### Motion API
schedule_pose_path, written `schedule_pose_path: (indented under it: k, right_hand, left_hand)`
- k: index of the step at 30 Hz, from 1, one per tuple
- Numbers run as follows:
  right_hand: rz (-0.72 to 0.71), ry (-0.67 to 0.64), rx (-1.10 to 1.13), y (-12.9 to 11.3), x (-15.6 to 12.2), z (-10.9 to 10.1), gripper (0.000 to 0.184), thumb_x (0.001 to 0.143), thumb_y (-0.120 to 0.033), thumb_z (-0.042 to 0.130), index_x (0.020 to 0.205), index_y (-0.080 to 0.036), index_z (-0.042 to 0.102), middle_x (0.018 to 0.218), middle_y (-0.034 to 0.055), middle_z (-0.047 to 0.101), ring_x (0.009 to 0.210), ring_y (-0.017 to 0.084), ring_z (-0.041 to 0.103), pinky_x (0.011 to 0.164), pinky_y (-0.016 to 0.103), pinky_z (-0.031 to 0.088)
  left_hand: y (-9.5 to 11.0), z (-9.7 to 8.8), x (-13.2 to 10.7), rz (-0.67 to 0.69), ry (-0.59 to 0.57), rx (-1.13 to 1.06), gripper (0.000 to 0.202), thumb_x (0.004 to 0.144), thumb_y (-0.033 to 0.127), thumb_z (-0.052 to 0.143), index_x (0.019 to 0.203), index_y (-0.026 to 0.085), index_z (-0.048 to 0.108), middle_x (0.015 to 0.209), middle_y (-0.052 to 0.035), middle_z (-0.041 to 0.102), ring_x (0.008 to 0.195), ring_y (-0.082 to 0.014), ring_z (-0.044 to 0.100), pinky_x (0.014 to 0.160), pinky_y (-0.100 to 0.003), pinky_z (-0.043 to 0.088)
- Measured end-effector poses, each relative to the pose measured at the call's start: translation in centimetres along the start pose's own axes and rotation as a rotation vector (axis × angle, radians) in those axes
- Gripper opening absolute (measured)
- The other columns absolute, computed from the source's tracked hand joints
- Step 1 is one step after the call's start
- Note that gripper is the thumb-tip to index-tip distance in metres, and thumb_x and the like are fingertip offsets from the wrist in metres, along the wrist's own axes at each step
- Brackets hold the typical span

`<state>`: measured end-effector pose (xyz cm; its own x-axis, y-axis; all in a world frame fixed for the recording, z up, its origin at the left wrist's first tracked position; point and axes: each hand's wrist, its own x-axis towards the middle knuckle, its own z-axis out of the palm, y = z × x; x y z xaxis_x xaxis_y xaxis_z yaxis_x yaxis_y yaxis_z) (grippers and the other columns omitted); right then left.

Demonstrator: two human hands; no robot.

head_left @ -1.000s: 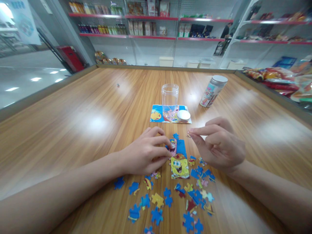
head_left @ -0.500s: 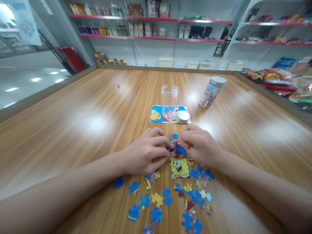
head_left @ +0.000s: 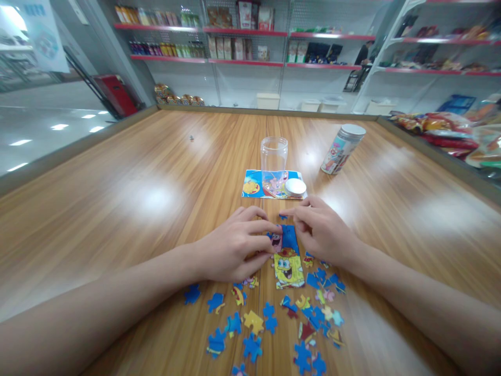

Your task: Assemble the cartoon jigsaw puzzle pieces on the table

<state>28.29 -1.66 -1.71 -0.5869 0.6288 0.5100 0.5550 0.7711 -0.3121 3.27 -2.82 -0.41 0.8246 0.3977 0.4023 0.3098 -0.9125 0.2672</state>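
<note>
A partly joined jigsaw puzzle (head_left: 288, 266) lies on the table in front of me, showing a yellow sponge character, a pink face and a blue area. My left hand (head_left: 238, 243) has its curved fingertips on the puzzle's upper left side, holding it against the table. Just above the puzzle, the index finger of my right hand (head_left: 323, 227) reaches onto a small blue puzzle piece (head_left: 283, 216), partly covered by the fingertip. The other right fingers are curled in, and the thumb is mostly hidden. Several loose puzzle pieces (head_left: 252, 347) are spread below and beside the puzzle.
Beyond my hands, a picture sheet (head_left: 251, 184) lies under a clear open jar (head_left: 274, 154) and a white lid (head_left: 295, 187). A lidded printed canister (head_left: 342, 149) stands to the right. Bagged snacks (head_left: 442, 130) lie past the right table edge; stocked shelves (head_left: 245, 32) stand behind.
My right hand has moved slightly up from the puzzle's top edge to the small blue piece, uncovering the puzzle's blue upper right part. My left hand stays at the puzzle.
</note>
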Motion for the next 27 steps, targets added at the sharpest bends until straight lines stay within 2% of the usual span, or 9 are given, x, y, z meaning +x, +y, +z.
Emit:
schedule_pose_path:
  k: [4, 9, 11, 15, 17, 19, 22, 24, 27]
  right_hand:
    - [-0.005, 0.05, -0.09, 0.2, 0.0, -0.2, 0.018, 0.081, -0.001, 0.054, 0.089, -0.018, 0.056, 0.069, 0.0036, 0.059, 0.081, 0.023, 0.05, 0.07, 0.037, 0.046]
    - [-0.121, 0.213, -0.03, -0.7, 0.0, -0.9, 0.028, 0.078, 0.003, 0.056, 0.073, -0.019, 0.04, 0.1, 0.0073, 0.068, 0.085, 0.02, 0.052, 0.076, 0.037, 0.046]
    - [-0.181, 0.143, 0.009, -0.9, 0.1, -0.9, 0.03, 0.076, 0.003, 0.055, 0.071, -0.02, 0.036, 0.093, 0.006, 0.066, 0.079, 0.018, 0.05, 0.071, 0.036, 0.043]
    - [-0.212, -0.042, 0.067, -1.0, 0.3, -0.6, 0.032, 0.073, 0.002, 0.051, 0.067, -0.02, 0.03, 0.064, 0.0013, 0.049, 0.066, 0.016, 0.04, 0.06, 0.032, 0.035]
    - [-0.212, -0.041, 0.059, -1.0, 0.3, -0.5, 0.029, 0.074, 0.002, 0.05, 0.067, -0.02, 0.032, 0.068, 0.0027, 0.053, 0.069, 0.017, 0.041, 0.062, 0.032, 0.036]
    - [-0.222, -0.02, 0.057, -1.0, 0.3, -0.5, 0.026, 0.076, 0.002, 0.05, 0.07, -0.019, 0.036, 0.081, 0.0061, 0.06, 0.075, 0.017, 0.046, 0.066, 0.033, 0.04]
    - [-0.213, 0.065, 0.06, -0.9, 0.2, -0.7, 0.026, 0.076, 0.003, 0.051, 0.071, -0.018, 0.037, 0.101, 0.0109, 0.063, 0.085, 0.018, 0.051, 0.072, 0.034, 0.043]
    - [-0.221, 0.056, 0.075, -0.9, 0.1, -0.7, 0.03, 0.074, 0.004, 0.051, 0.069, -0.019, 0.033, 0.096, 0.0093, 0.064, 0.081, 0.017, 0.05, 0.071, 0.033, 0.042]
    - [-0.229, -0.014, 0.113, -0.7, 0.1, -0.6, 0.032, 0.073, 0.004, 0.05, 0.068, -0.02, 0.029, 0.078, 0.0047, 0.061, 0.072, 0.016, 0.045, 0.065, 0.032, 0.039]
  left_hand:
    - [0.1, -0.1, 0.0, 0.004, 0.001, -0.008, 0.019, 0.094, 0.018, 0.056, 0.102, 0.018, 0.073, 0.122, -0.0053, 0.069, 0.113, -0.0262, 0.05, 0.1, -0.046, 0.046]
    - [0.0, -0.1, 0.0, -0.018, -0.029, -0.013, 0.018, 0.092, 0.017, 0.058, 0.102, 0.019, 0.073, 0.123, -0.0052, 0.068, 0.113, -0.026, 0.049, 0.101, -0.046, 0.045]
    - [0.0, -0.1, -0.1, -0.023, -0.037, -0.014, 0.018, 0.091, 0.016, 0.058, 0.102, 0.02, 0.072, 0.123, -0.0056, 0.068, 0.114, -0.0264, 0.049, 0.101, -0.047, 0.045]
    - [-0.1, 0.0, -0.2, -0.018, -0.029, -0.026, 0.019, 0.09, 0.016, 0.06, 0.103, 0.02, 0.072, 0.127, -0.0063, 0.066, 0.116, -0.0277, 0.048, 0.101, -0.047, 0.045]
    - [-0.1, 0.0, -0.3, -0.019, -0.032, -0.029, 0.019, 0.09, 0.016, 0.059, 0.104, 0.021, 0.072, 0.125, -0.0061, 0.066, 0.116, -0.0271, 0.048, 0.102, -0.047, 0.045]
    - [0.0, 0.0, -0.3, -0.024, -0.038, -0.021, 0.018, 0.09, 0.016, 0.059, 0.103, 0.021, 0.072, 0.121, -0.0061, 0.067, 0.115, -0.0264, 0.049, 0.102, -0.046, 0.044]
    - [-0.1, 0.0, -0.3, -0.034, -0.054, -0.007, 0.018, 0.091, 0.017, 0.058, 0.102, 0.021, 0.071, 0.117, -0.0062, 0.068, 0.114, -0.0264, 0.05, 0.1, -0.047, 0.044]
    - [-0.1, 0.1, -0.3, -0.031, -0.058, -0.001, 0.018, 0.091, 0.018, 0.059, 0.104, 0.022, 0.071, 0.121, -0.0058, 0.067, 0.116, -0.027, 0.05, 0.101, -0.048, 0.044]
    - [-0.2, 0.2, -0.4, -0.024, -0.05, 0.0, 0.018, 0.091, 0.018, 0.059, 0.104, 0.022, 0.071, 0.127, -0.0052, 0.065, 0.119, -0.0271, 0.049, 0.103, -0.048, 0.043]
